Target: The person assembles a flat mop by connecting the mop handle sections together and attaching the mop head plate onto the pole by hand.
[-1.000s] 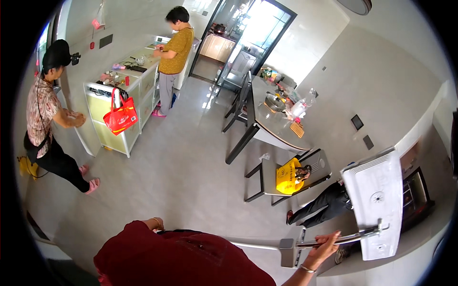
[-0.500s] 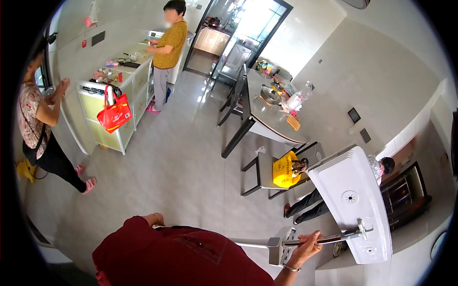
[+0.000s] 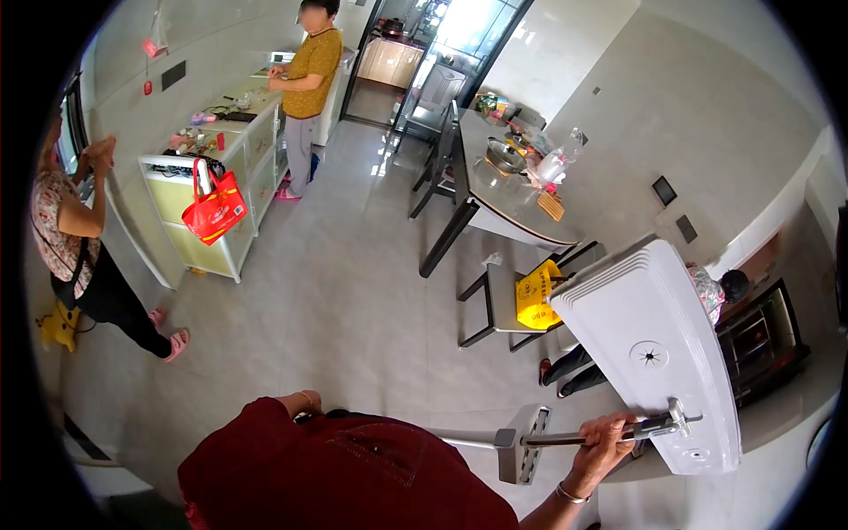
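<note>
At the lower right my right hand, with a bangle at the wrist, wraps round a silvery metal bar. One end of that bar meets a grey-white slotted block; a white pole runs left from the block behind my dark red shirt. The other end meets a chrome fitting in front of a large white basin-like panel, which has a ridged end and a round drain-like hole. My left hand shows only partly past my sleeve; its fingers are hidden.
A yellow bag sits on a chair near the dining table. A red bag hangs on a cabinet at the left. One person stands by the cabinet, one at the far left, and another behind the white panel.
My right hand has moved right along the bar, nearer the chrome fitting, and its fingers now curl round the bar. The view has shifted slightly. The person at far left has raised their hands.
</note>
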{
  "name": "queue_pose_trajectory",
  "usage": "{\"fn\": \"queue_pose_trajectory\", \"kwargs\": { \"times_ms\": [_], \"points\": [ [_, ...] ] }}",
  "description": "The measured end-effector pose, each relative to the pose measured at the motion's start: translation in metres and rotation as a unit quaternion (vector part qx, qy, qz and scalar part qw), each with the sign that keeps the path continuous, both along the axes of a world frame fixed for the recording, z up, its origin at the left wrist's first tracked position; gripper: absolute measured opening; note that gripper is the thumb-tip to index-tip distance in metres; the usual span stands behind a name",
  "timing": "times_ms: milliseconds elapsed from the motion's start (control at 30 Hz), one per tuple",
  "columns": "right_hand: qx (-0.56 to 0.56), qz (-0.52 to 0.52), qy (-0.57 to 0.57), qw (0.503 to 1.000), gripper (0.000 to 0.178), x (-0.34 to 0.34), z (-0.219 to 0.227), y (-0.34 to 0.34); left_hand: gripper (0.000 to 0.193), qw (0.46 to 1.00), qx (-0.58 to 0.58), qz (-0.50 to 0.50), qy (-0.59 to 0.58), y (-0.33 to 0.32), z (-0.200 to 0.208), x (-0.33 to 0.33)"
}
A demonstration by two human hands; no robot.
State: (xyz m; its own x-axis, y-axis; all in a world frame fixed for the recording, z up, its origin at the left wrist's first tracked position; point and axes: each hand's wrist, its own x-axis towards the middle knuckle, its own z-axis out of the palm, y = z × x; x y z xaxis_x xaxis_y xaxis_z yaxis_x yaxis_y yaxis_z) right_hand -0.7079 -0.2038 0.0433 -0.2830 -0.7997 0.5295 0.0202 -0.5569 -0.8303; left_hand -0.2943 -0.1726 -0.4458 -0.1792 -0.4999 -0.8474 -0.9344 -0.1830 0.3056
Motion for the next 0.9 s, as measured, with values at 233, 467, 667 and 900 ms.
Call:
{"fn": "queue_pose_trajectory", "kwargs": {
  "times_ms": [233,467,667,900],
  "points": [
    [0.015,0.051,-0.011,0.999,0.018,-0.007,-0.004,-0.009,0.032,0.999,-0.022,0.033,-0.015,0.015,-0.016,-0.005],
    [0.008,0.002,0.004,1.0,0.019,0.003,-0.011,-0.026,0.031,0.999,0.007,0.028,-0.028,0.06,-0.029,-0.004],
    [0.018,-0.019,0.022,0.999,0.025,0.019,-0.008,-0.031,0.034,0.99,0.011,0.137,-0.029,0.091,-0.047,0.018],
    [0.012,-0.07,0.028,0.997,0.021,0.027,-0.02,-0.056,0.044,0.995,-0.028,0.092,-0.013,0.052,-0.048,0.064]
  ]
}}
